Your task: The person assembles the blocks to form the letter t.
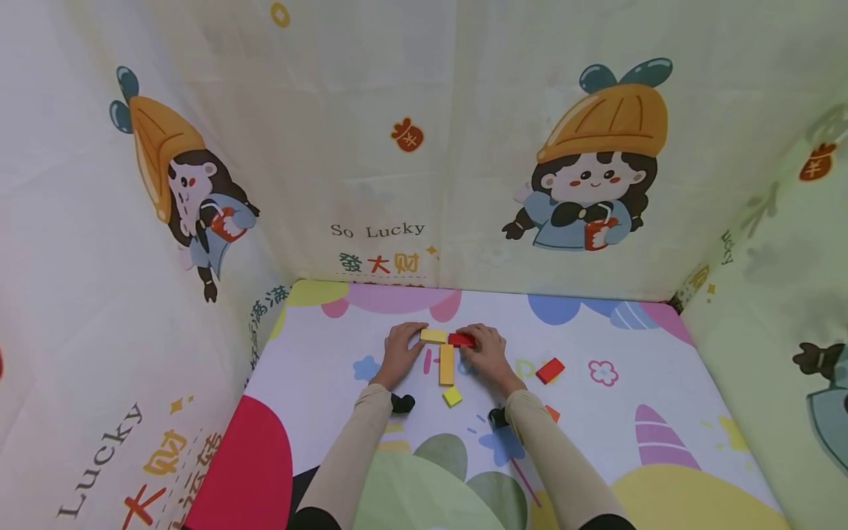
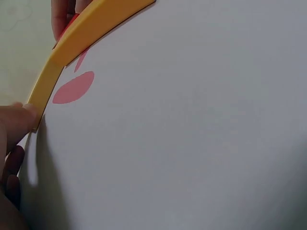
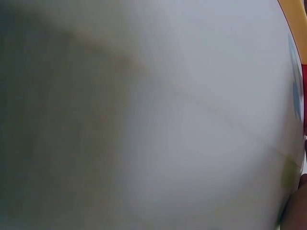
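My left hand (image 1: pixel 400 353) pinches the left end of a yellow block (image 1: pixel 433 336); its thumb (image 2: pixel 19 115) lies against that end in the left wrist view. With my right hand (image 1: pixel 486 355), I hold the right end of a red block (image 1: pixel 461 340). The two blocks lie in a row, end toward end. Below their meeting point, a longer orange-yellow block (image 1: pixel 447 365) runs toward me, forming a T shape. A small yellow block (image 1: pixel 453 397) lies turned at an angle just below it. The right wrist view catches only a sliver of the red block (image 3: pixel 305 100).
To the right of my right hand lies another red block (image 1: pixel 550 370). An orange-red block (image 1: pixel 553 414) shows partly behind my right sleeve. The printed white mat (image 1: pixel 503 313) meets cream cloth walls (image 1: pixel 477 177) at the back and both sides.
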`<state>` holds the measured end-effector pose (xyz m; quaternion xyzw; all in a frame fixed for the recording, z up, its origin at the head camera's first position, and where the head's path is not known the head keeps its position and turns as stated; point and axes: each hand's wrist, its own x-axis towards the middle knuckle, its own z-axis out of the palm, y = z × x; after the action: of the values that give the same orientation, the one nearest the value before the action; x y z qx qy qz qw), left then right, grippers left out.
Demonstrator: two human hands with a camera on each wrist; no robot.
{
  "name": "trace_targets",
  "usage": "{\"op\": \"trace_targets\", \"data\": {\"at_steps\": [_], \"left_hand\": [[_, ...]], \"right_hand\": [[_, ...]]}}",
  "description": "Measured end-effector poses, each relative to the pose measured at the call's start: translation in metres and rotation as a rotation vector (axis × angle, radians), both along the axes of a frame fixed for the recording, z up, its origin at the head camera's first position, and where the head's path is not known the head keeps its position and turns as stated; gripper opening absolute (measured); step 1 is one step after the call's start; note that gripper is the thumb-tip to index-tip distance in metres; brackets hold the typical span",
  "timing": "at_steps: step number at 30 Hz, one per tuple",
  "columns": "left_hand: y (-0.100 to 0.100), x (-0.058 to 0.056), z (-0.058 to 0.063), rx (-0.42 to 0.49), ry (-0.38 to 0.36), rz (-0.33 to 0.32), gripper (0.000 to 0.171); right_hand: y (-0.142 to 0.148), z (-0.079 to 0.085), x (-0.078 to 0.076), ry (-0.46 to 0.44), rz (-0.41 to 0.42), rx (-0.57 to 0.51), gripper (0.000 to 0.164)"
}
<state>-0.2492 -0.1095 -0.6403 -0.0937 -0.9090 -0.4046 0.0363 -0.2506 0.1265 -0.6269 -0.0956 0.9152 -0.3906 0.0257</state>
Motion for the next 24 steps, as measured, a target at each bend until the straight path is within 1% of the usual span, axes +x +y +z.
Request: {"op": "trace_targets", "data": {"at_steps": [8,18,24], "left_hand": [[-0.0009,0.0008,0.0012,0.009,-0.019,-0.017,0.037],[-0.0024,0.0024,0.0031,0.038,-0.01,-0.024,0.036],[-0.0052,0.0025,0.0017,0.06,-0.014,-0.04,0.036]], "right_hand": [[-0.0001,0.0012,-0.0002,-0.006,-0.003,0.002,0.04],[0.0,0.0041,0.0021,-0.004,0.003,-0.019,0.039],[0.0001,0.0035,0.0015,-0.009,0.0,-0.025,0.04]]}}
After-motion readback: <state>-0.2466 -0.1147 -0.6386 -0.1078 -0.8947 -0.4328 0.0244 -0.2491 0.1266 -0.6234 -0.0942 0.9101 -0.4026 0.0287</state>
